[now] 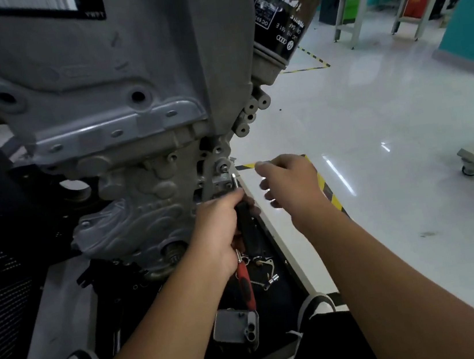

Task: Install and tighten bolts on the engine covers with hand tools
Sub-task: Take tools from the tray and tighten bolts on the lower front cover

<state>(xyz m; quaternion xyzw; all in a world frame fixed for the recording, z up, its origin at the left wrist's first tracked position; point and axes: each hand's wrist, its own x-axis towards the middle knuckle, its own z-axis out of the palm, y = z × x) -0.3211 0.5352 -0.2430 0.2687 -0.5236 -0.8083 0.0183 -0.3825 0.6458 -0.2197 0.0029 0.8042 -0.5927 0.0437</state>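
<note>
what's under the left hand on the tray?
Under the left hand: a red-handled tool, metal brackets and a grey cover piece on the black tray. The tool's head is hidden.

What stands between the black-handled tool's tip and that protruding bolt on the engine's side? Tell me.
Nothing visible. The left hand grips the black-handled tool, whose metal tip points up just below the bolt. The right hand hovers to the side, clear of the gap.
</note>
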